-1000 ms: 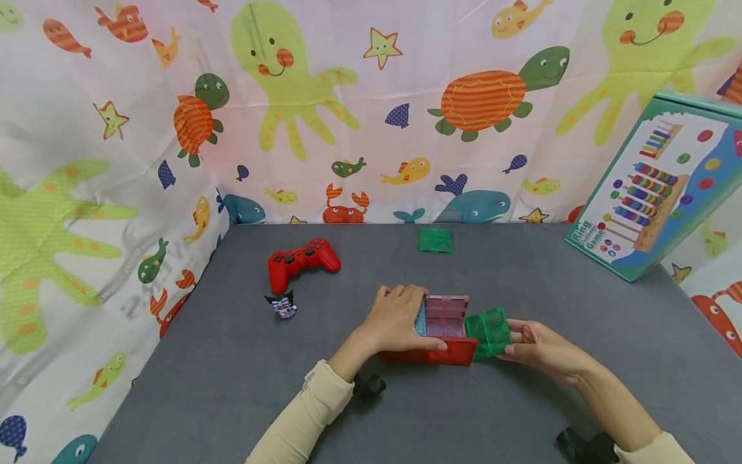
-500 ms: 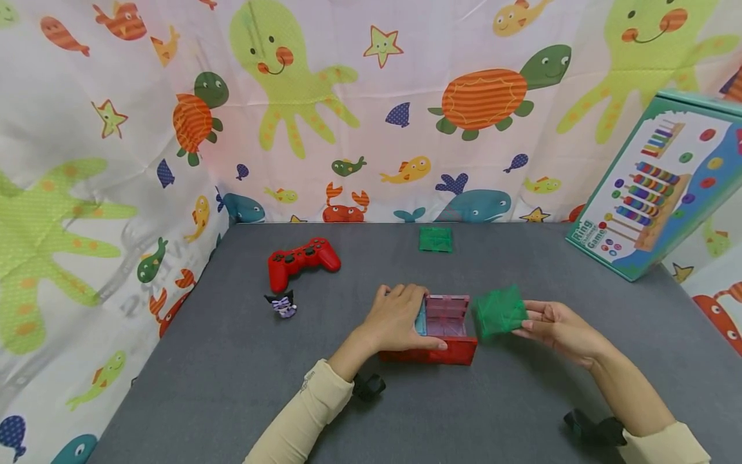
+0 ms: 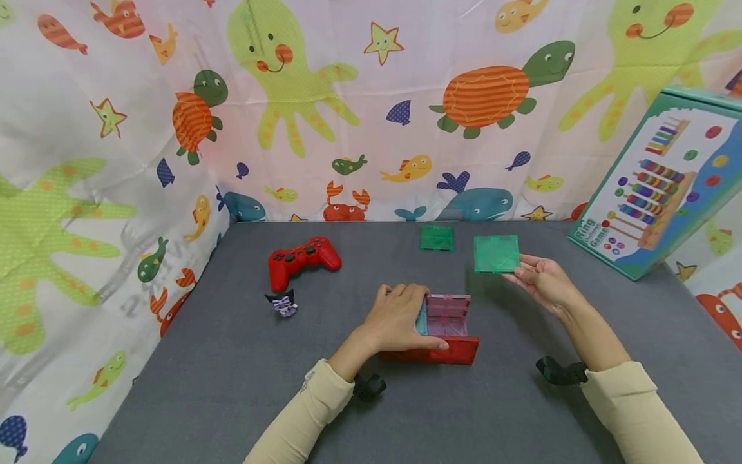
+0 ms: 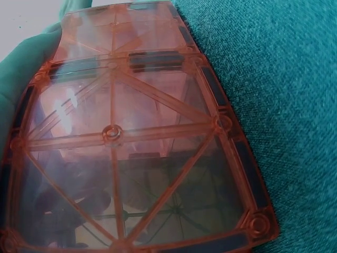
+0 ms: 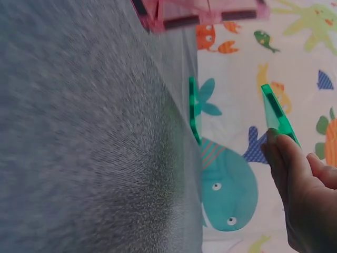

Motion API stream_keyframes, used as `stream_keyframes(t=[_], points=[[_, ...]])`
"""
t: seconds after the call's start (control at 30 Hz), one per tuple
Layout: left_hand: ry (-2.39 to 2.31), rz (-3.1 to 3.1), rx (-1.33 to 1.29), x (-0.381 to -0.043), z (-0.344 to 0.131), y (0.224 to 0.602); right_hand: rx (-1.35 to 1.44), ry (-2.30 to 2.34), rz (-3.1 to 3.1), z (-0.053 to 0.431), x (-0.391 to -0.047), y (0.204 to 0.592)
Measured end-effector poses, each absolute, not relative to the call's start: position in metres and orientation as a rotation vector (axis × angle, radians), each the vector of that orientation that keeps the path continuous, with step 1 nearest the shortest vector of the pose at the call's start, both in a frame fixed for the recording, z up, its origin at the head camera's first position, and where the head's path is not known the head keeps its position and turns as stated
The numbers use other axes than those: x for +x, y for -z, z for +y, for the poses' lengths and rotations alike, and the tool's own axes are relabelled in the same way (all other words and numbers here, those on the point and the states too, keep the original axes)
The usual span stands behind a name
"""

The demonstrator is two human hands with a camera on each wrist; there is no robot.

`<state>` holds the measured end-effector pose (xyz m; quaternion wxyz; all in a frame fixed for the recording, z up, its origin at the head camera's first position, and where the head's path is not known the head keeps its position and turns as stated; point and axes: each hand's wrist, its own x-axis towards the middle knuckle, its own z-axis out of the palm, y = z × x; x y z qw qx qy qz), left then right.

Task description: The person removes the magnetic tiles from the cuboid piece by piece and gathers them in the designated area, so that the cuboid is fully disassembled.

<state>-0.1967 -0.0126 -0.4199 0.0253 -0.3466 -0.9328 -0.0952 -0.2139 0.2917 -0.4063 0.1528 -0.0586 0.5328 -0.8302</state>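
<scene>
My left hand (image 3: 397, 319) holds a low structure of magnetic tiles, its thumb along the red front tiles (image 3: 458, 352) and its fingers over the back. Purple tiles (image 3: 447, 316) form the right part, and a strip of light blue tile (image 3: 422, 322) shows beside the fingers. The left wrist view has the clear red tiles (image 4: 112, 135) close up, with part of the hand at the left edge. My right hand (image 3: 542, 283) pinches a square green magnetic tile (image 3: 496, 254) by its right edge, above the table. From the right wrist, that tile appears almost edge-on.
A second green tile (image 3: 437, 238) lies at the table's back edge. To the left are a red game controller (image 3: 304, 262) and a small figurine (image 3: 283, 305). A ring game box (image 3: 655, 187) leans at the back right. A patterned curtain (image 3: 371, 129) hangs behind the table.
My right hand has drawn the green tile off the right end of the structure, then moved it up and back toward the far side. The left hand has stayed in place.
</scene>
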Motion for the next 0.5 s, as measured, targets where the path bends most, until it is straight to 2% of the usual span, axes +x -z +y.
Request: stream_keyframes(t=[0.5], points=[[0.319, -2.896, -1.077, -0.198, -0.012, 0.419, 0.246, 2.246, 1.797, 0.293, -0.273, 0.416]])
